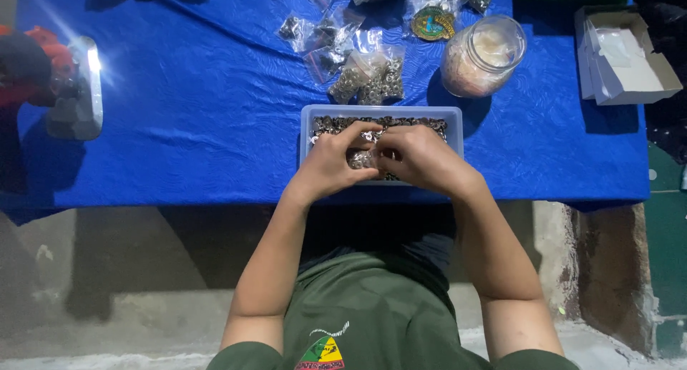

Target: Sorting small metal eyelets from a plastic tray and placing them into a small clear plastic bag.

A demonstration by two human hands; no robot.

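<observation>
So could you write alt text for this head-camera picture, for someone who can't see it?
Seen from above, a person's left hand and right hand meet over a pale plastic tray of small metal parts, pinching a small clear bag between them. The tray sits on a blue-covered table, with filled clear bags and a glass jar beyond it.

A tray [309,127] lies before the bags [372,80], jar [481,59] at right.

Both my bare forearms reach forward and angle inward until my hands meet. My left hand [330,162] is curled, thumb and fingertips pinched toward the right. My right hand [418,157] arches over, knuckles up, fingers tucked against the left.
</observation>
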